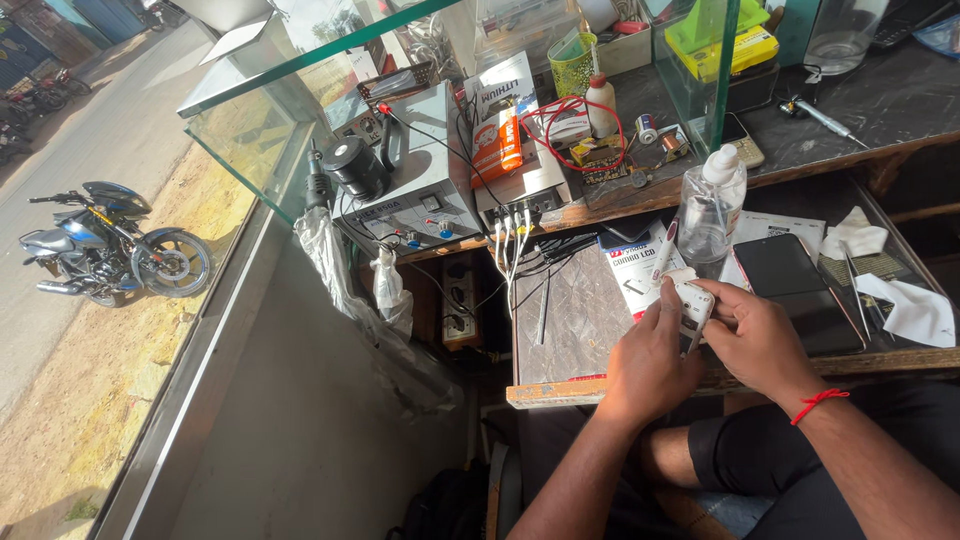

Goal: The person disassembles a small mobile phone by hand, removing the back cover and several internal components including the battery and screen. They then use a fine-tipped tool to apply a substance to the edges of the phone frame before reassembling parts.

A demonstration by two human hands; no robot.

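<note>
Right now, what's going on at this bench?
A person sits at a cluttered workbench by a glass pane, with both hands on a small white part. The left hand grips it from the side, and the right hand pinches it from the other, a red thread on its wrist. A thin tool seems to stick out between the fingers, though it is hard to tell. A clear squeeze bottle stands just behind, and a dark phone lies flat to the right.
</note>
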